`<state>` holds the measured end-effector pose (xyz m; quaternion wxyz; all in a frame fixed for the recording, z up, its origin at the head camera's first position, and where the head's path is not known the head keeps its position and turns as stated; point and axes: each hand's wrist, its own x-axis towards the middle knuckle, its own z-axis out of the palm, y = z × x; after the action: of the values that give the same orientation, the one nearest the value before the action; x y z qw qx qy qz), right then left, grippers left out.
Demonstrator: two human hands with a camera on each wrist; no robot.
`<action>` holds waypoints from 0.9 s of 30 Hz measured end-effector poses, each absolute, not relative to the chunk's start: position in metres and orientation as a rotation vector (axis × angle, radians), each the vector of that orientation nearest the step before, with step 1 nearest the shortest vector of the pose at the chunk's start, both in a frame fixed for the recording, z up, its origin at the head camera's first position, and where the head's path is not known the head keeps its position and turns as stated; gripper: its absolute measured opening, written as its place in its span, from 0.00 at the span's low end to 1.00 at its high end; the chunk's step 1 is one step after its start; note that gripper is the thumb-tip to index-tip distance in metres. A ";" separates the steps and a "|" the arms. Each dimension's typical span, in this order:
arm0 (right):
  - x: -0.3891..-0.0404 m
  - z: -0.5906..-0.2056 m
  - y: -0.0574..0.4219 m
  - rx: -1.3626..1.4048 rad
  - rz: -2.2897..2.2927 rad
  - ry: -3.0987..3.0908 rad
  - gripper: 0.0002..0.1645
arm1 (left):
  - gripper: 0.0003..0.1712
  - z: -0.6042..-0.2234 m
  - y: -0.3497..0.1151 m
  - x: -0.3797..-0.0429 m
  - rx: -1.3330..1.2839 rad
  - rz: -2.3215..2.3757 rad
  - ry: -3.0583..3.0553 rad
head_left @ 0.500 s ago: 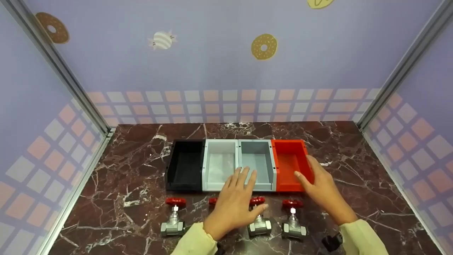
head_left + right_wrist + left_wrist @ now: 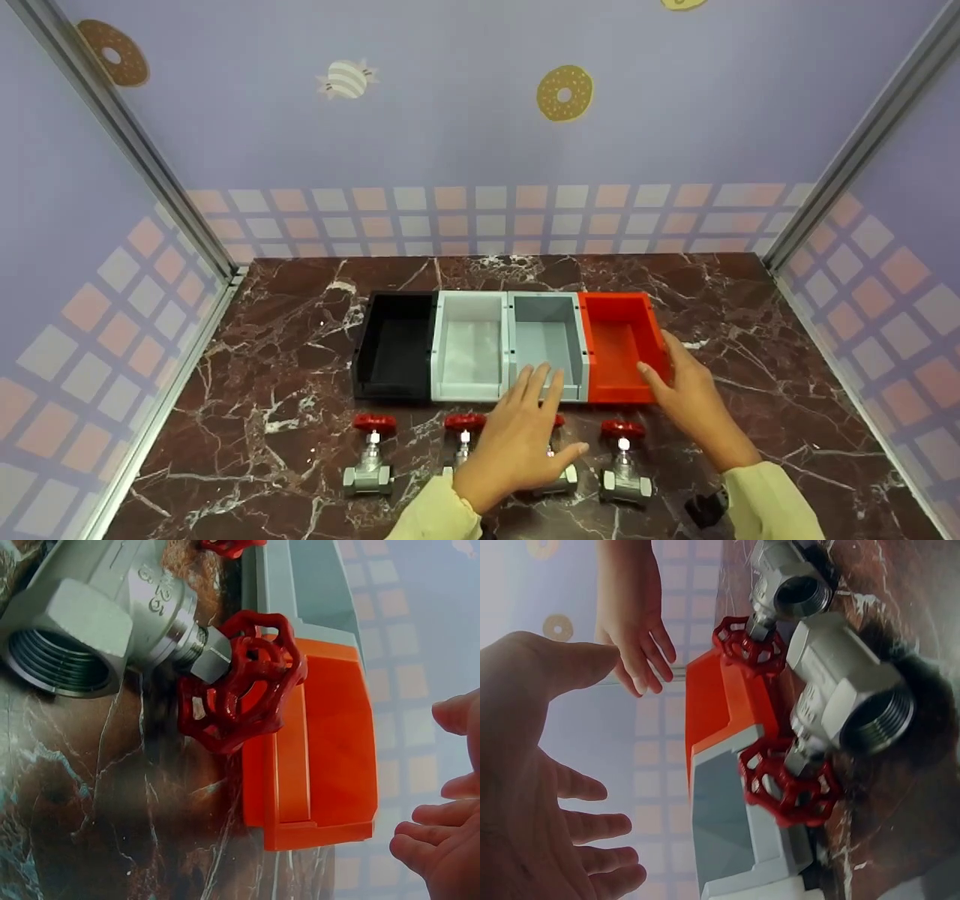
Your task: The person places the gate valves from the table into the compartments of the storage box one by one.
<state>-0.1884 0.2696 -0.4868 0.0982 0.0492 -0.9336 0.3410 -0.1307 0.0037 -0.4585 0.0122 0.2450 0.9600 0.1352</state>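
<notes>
As far as the layout tells, the work looks to be at an early stage or at a pause. Four open-topped bins stand side by side in one row on the marbled tabletop (image 2: 285, 360): the black bin (image 2: 394, 345) at the left, then the white bin (image 2: 470, 345), the gray bin (image 2: 546, 337) and, at the right end, the red bin (image 2: 616, 337). That lining-up seems finished, since the four form a neat block.

The valves are all outside the bins, in a second row on the near side, with their red handwheels toward the bins: the leftmost valve (image 2: 369, 472), the second valve (image 2: 463, 442), the third valve (image 2: 568, 481) and the rightmost valve (image 2: 624, 481) (the left hand hides a good part of the middle two). Judging by this, any handling of the valves remains to be done.

Neither hand has hold of anything. The left hand (image 2: 517, 442) is spread, fingers loose and apart, over the middle valves and the near edge of the gray bin; its wrist view shows air between it and both. The right hand (image 2: 684, 390), thumb and fingers wide apart, hangs by the right side of the red bin, seemingly clear of it in the wrist views.
</notes>
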 end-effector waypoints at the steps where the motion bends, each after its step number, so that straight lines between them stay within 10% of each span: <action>1: -0.189 -0.487 0.270 0.138 1.003 -2.771 0.40 | 0.54 -0.459 0.005 -0.130 0.769 0.424 2.988; 27: -0.196 -0.497 0.277 0.065 0.971 -2.828 0.39 | 0.56 -0.479 0.033 -0.123 0.779 0.415 2.916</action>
<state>-0.1964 0.2773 -0.4973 0.0753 0.0217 -0.9429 0.3237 -0.1232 0.0332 -0.4791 0.0473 0.2554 0.9560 0.1360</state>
